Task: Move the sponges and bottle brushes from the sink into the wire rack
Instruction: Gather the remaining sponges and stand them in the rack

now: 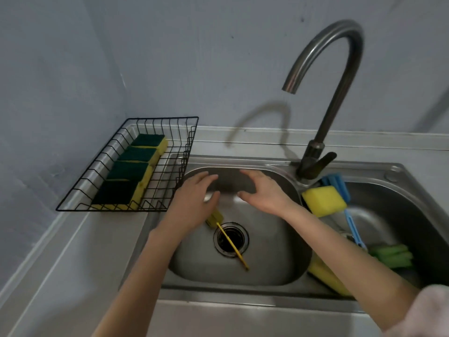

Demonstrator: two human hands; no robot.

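A black wire rack (126, 210) stands on the counter at the left with several green-and-yellow sponges (128, 171) lined up in it. In the left sink basin (267, 251) a yellow bottle brush (232, 244) lies across the drain. My left hand (194, 203) hovers open over the brush's head, fingers spread. My right hand (264, 190) is open above the basin's far wall and holds nothing. The right basin holds a yellow sponge (324, 200), a blue brush (352, 227), a green brush (393, 256) and another yellow sponge (325, 276) partly hidden under my right forearm.
A tall curved faucet (323, 132) rises between the two basins behind my right hand. A grey wall closes the back and left. The steel counter (73, 263) runs along the left below the rack.
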